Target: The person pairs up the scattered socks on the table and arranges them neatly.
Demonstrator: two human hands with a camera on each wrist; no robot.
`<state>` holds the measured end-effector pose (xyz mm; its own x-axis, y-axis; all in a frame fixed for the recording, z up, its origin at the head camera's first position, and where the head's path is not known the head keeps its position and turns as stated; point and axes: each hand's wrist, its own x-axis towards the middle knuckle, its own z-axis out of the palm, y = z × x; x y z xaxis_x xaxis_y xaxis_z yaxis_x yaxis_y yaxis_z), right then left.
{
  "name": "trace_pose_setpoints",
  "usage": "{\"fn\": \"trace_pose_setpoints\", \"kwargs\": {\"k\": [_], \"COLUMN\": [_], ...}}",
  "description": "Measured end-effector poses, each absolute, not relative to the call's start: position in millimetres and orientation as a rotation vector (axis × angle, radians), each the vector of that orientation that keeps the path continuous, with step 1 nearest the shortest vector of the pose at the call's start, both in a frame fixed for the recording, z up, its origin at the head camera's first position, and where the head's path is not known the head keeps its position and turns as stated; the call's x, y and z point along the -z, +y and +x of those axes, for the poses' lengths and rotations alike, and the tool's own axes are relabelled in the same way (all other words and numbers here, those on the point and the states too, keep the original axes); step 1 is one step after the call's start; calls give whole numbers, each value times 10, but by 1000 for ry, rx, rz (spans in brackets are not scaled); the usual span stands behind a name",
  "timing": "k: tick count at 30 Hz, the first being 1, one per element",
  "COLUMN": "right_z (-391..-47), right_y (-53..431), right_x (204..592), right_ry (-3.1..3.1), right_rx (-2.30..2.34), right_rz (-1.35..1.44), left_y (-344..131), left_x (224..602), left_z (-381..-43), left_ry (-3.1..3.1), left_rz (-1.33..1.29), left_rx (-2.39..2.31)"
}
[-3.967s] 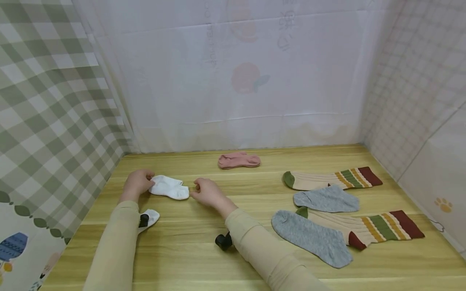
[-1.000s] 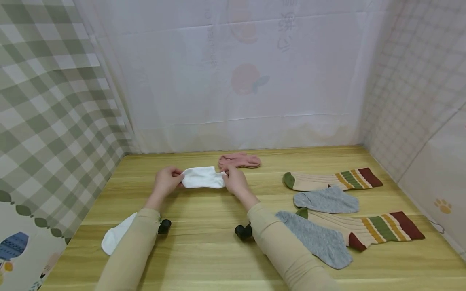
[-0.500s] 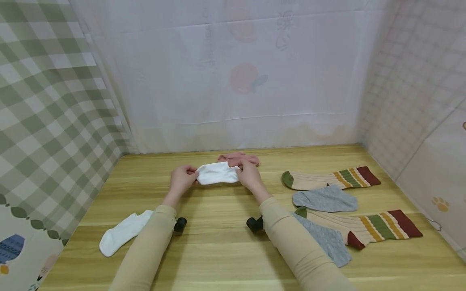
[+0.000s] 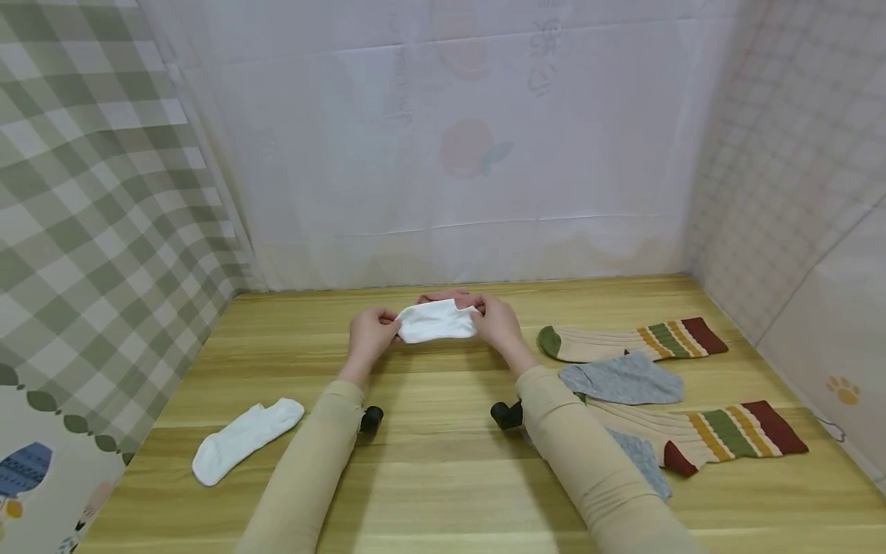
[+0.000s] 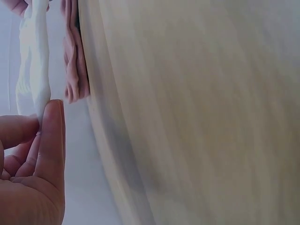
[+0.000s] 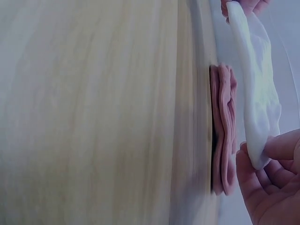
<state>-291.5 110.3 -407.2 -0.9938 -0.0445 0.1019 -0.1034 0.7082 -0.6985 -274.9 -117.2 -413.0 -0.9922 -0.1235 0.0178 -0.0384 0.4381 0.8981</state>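
A white ankle sock point(image 4: 436, 322) is stretched level between both hands, raised off the table. My left hand point(image 4: 370, 335) pinches its left end between thumb and fingers, as the left wrist view also shows. At the other end my right hand point(image 4: 500, 322) pinches the sock near its cuff. Behind it lies a pair of pink socks point(image 6: 224, 126), stacked flat on the table and partly covered by the white sock in the head view. Another white sock point(image 4: 245, 440) lies slanted on the table to the left of my left forearm.
On the right lie two striped cream socks point(image 4: 602, 344) with green toes and maroon cuffs. A grey sock point(image 4: 623, 378) lies between them; another grey sock point(image 4: 644, 458) is partly hidden by my right sleeve. Fabric walls point(image 4: 443, 192) enclose the wooden table point(image 4: 429, 477).
Both hands have taken up the white sock from the table's left side and carried it right and back, towards the pink socks. The other white sock has come fully into view.
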Motion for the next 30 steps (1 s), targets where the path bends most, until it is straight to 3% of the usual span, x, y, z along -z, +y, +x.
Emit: {"fn": "trace_pose_setpoints", "kwargs": {"k": [30], "right_z": [-2984], "right_y": [1359], "right_x": [4144], "right_ry": [-3152], "right_rx": [-898], "right_rz": [59], "left_y": [-925], "left_x": [4166], "left_z": [-2868], "left_ry": [-2867], "left_rz": [155], "left_rx": [1374]}}
